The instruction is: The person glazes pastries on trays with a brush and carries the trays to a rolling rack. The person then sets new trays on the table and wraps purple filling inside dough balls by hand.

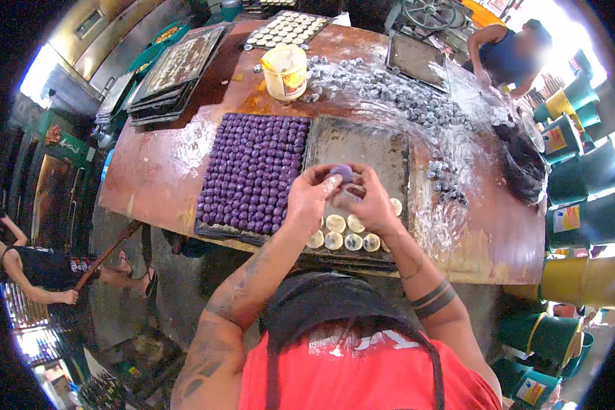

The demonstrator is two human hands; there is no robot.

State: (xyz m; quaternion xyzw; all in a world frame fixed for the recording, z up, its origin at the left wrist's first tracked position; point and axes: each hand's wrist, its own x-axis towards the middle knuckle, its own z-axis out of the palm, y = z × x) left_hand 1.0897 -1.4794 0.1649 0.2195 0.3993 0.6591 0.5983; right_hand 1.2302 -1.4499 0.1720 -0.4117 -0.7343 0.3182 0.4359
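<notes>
Both of my hands are raised over a dark metal tray [359, 140]. Between their fingertips is a flattened purple dough piece [342, 172]. My left hand [309, 199] pinches its left side with thumb and fingers. My right hand [372, 205] curls round its right side, its lower fingers slightly blurred. Below the hands, several pale round dough discs [335, 223] lie in rows at the tray's near end, some with dark patches. To the left stands a tray packed with rows of purple balls [253, 178], close to my left hand.
A white bucket [285, 74] stands beyond the balls. Floured grey dough lumps [417, 102] spread across the table's far right. Stacked black trays [174, 75] lie at the far left, a tray of pale discs [290, 29] at the back. Another person [509, 58] works at the far right.
</notes>
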